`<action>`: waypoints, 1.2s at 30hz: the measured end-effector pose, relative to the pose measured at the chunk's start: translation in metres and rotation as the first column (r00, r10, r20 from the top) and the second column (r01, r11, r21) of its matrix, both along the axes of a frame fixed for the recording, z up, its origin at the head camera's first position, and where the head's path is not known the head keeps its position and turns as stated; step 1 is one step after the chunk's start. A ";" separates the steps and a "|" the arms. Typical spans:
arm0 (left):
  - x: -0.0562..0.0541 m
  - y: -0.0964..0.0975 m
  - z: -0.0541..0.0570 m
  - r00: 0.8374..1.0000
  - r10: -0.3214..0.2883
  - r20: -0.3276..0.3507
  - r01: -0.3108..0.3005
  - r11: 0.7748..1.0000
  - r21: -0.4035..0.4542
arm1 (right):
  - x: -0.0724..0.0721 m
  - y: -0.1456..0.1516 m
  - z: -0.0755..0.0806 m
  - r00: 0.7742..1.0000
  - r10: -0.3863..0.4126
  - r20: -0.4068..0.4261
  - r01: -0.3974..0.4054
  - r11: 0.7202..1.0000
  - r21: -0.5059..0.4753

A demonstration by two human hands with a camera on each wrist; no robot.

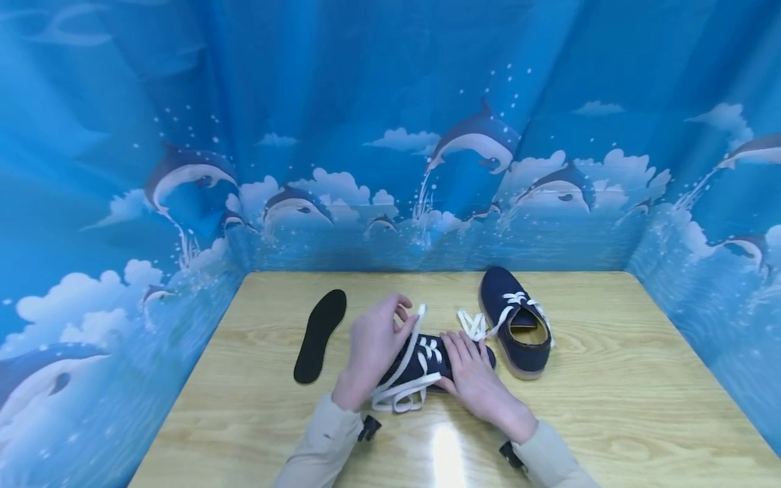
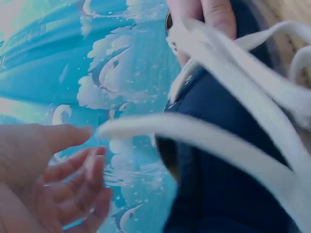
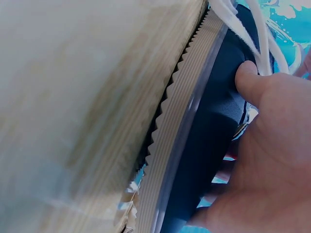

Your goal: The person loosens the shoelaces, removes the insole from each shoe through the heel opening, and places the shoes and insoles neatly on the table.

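A navy lace-up shoe [image 1: 436, 354] lies on the table, toe to the right, its white laces loose around it. My right hand [image 1: 471, 371] holds its front part, fingers across the top and thumb [image 3: 250, 82] on the near side. Left of the lacing is my left hand [image 1: 379, 339], fingers loosely bent and apart from the thumb. One white lace [image 2: 214, 143] rises from the shoe, its end beside the left thumb tip. The left wrist view shows a gap between that thumb and the fingers. The shoe's ribbed sole edge [image 3: 177, 116] shows in the right wrist view.
A second navy shoe [image 1: 529, 356] with tied-down white laces stands at the back right, a loose lace [image 1: 472, 324] reaching left from it. A black insole [image 1: 318, 335] lies on the left. Behind the wooden table [image 1: 610, 407] hangs a blue dolphin-print curtain [image 1: 378, 88].
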State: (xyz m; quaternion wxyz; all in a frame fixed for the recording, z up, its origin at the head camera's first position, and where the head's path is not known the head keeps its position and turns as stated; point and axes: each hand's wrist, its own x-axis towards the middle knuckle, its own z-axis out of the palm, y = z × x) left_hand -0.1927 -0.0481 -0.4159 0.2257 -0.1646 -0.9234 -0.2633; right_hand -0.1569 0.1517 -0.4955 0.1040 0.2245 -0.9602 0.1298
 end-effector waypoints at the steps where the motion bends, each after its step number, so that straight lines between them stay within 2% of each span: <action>1: 0.002 -0.001 -0.002 1.000 -0.005 0.024 0.005 1.000 -0.029 | 0.000 0.000 0.000 1.000 0.000 0.002 0.000 1.000 0.004; 5: 0.015 -0.004 -0.014 0.993 -0.037 0.113 0.056 0.985 -0.162 | 0.000 0.000 0.000 1.000 -0.005 0.004 0.005 1.000 0.011; 8: 0.024 -0.006 -0.023 0.988 -0.067 0.136 0.097 0.968 -0.230 | 0.000 0.001 0.000 1.000 -0.010 -0.001 0.010 1.000 0.010; 11: 0.028 -0.005 -0.029 0.988 -0.066 0.136 0.098 0.964 -0.246 | -0.001 0.002 0.001 1.000 -0.014 -0.007 0.014 1.000 0.009; 15: 0.025 -0.004 -0.027 0.992 -0.052 0.117 0.075 0.977 -0.202 | -0.001 0.002 0.001 1.000 -0.011 -0.008 0.011 1.000 0.006; 17: 0.019 -0.004 -0.023 0.996 -0.052 0.074 0.064 0.983 -0.172 | -0.001 0.002 0.001 1.000 -0.006 -0.005 0.006 1.000 -0.002; 20: 0.007 -0.003 -0.015 0.998 -0.048 -0.045 0.042 0.993 -0.111 | -0.001 0.001 0.000 1.000 -0.001 0.000 0.001 1.000 -0.007; 23: -0.003 -0.002 -0.008 0.984 -0.045 -0.174 0.038 0.998 -0.043 | 0.000 0.000 -0.001 1.000 0.005 0.005 -0.005 1.000 -0.012; 25: -0.007 -0.002 -0.006 0.977 -0.061 -0.206 0.056 0.998 -0.028 | 0.000 -0.001 -0.001 1.000 0.007 0.010 -0.007 1.000 -0.012; 27: -0.007 -0.003 -0.006 0.979 -0.085 -0.185 0.074 0.995 -0.064 | 0.000 -0.002 -0.001 1.000 0.006 0.017 -0.006 1.000 -0.015; 30: -0.001 -0.005 -0.012 0.990 -0.100 -0.098 0.083 0.983 -0.166 | 0.000 -0.003 0.000 1.000 0.001 0.023 -0.001 1.000 -0.011; 33: 0.009 -0.011 -0.020 0.996 -0.077 -0.033 0.066 0.965 -0.254 | 0.000 -0.002 0.000 1.000 -0.003 0.020 0.003 1.000 -0.007; 36: 0.017 -0.019 -0.026 0.998 -0.046 -0.031 0.035 0.954 -0.298 | 0.000 -0.001 0.000 1.000 -0.006 0.010 0.006 1.000 -0.007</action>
